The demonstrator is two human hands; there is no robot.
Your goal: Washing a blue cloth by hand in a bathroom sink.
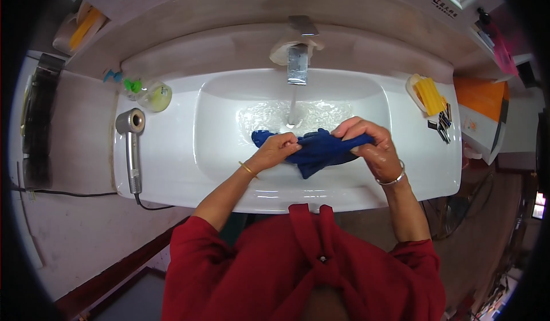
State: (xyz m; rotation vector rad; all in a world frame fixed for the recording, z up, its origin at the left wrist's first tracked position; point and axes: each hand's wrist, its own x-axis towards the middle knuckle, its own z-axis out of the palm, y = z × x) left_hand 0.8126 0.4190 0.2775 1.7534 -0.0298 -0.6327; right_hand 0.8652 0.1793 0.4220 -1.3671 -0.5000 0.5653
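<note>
A dark blue cloth [322, 152], wet-looking and bunched, stretches between my two hands over the white sink [215, 120]. My left hand [274, 151] pinches it near its left part, fingers closed; a smaller bit of blue fabric shows beyond that hand, down by the water. My right hand [368, 143] grips the right end between thumb and fingers. Behind the cloth, water runs from the metal faucet [297, 64] into rippling water in the basin. What exact kind of fabric piece this is, the folds hide.
On the left ledge lies a grey hair dryer [132, 143] with its cord, near a soap bottle [156, 96] holding pale green liquid. At the right stand a dish with a yellow bar [429, 96] and several small dark clips [441, 124]. An orange and white box [481, 115] sits beyond.
</note>
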